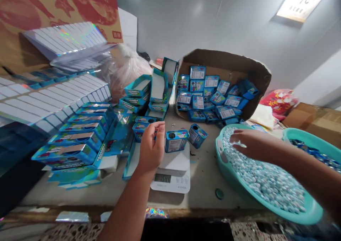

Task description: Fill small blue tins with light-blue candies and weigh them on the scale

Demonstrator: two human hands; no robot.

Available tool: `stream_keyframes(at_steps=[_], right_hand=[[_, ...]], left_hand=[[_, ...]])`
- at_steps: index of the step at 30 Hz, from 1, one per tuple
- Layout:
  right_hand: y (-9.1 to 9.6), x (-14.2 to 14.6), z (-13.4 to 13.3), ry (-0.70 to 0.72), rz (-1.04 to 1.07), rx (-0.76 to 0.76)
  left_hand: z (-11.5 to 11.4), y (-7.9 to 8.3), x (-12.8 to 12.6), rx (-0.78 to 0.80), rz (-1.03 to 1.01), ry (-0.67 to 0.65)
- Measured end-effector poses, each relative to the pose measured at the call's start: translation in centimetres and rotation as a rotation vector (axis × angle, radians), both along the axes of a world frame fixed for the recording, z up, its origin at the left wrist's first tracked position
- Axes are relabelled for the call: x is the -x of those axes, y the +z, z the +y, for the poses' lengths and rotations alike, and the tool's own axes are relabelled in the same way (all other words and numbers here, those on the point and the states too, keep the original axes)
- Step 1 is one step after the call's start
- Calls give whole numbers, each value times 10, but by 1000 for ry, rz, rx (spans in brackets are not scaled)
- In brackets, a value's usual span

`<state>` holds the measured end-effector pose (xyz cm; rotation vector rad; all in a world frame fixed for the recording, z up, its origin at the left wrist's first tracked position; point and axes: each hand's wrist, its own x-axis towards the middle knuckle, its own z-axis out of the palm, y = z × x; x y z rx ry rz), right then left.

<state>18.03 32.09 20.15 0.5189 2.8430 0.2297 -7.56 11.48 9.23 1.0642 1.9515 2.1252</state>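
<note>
My left hand point(151, 146) hangs with curled fingers just left of a blue "Caramelo" tin point(176, 140), which stands on a white digital kitchen scale point(170, 177). Nothing shows in that hand. A matching tin point(198, 135) leans beside the scale, its round top opening visible. My right hand point(253, 143) rests its fingertips on pale blue speckled candies point(266, 177) heaped in a teal basin point(298, 214). The fingers hide whether any candy lies in them.
A torn cardboard box point(226, 56) holds several loose blue tins behind the scale. Blue printed cartons point(80, 134) and white holographic-edged sheets point(64, 38) are stacked on the left. A second teal basin point(306, 138) holds blue wrapped sweets at the right.
</note>
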Motion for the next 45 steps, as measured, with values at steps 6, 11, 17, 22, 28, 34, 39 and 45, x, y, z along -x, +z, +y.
stream_keyframes(at_steps=[6,11,17,22,28,34,39,45], right_hand=[[-24,26,-57,-91,-104,-134],[-30,34,-62,-271,-45,-141],[-28,40,-54,-430,0,-81],[-28,38,-47,-424,-1,-47],[-25,40,-52,-383,-19,-18],[-21,37,-56,-377,-50,36],[-31,29,-53,-280,3,43],[-30,27,-59,-297,71,60]], left_hand=[[3,-3,2,14,20,15],[1,1,3,-3,-32,38],[0,3,0,30,-10,14],[0,1,0,77,5,-1],[-1,2,1,281,149,-129],[-8,10,2,270,452,-135],[-35,30,19,324,600,200],[-56,48,32,532,706,693]])
